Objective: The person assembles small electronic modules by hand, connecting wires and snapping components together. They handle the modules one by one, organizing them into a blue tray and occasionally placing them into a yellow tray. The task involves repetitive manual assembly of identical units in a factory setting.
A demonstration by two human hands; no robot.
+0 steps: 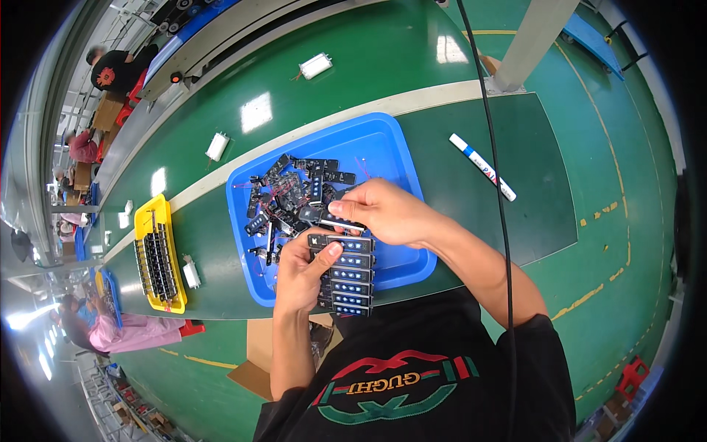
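Note:
My left hand [297, 278] grips a stack of flat black strip-shaped electronic modules [352, 277], laid edge to edge in a column, each with small bluish-white squares along its face. The thumb presses on the upper end of the stack. Just above it, my right hand [389, 212] pinches a single black module [317, 215] between thumb and fingers, close to the stack's top edge. Both hands are over the near part of a blue tray [390, 140]. A loose heap of similar black modules [283, 193], with thin red wires among them, fills the tray's left side.
A white marker with a blue band [482, 166] lies on the green table at right. At left, a yellow tray [177, 300] holds a row of black parts. White blocks [315, 66] sit on the green belt. A black cable [495, 158] hangs down at right. Several people sit farther left.

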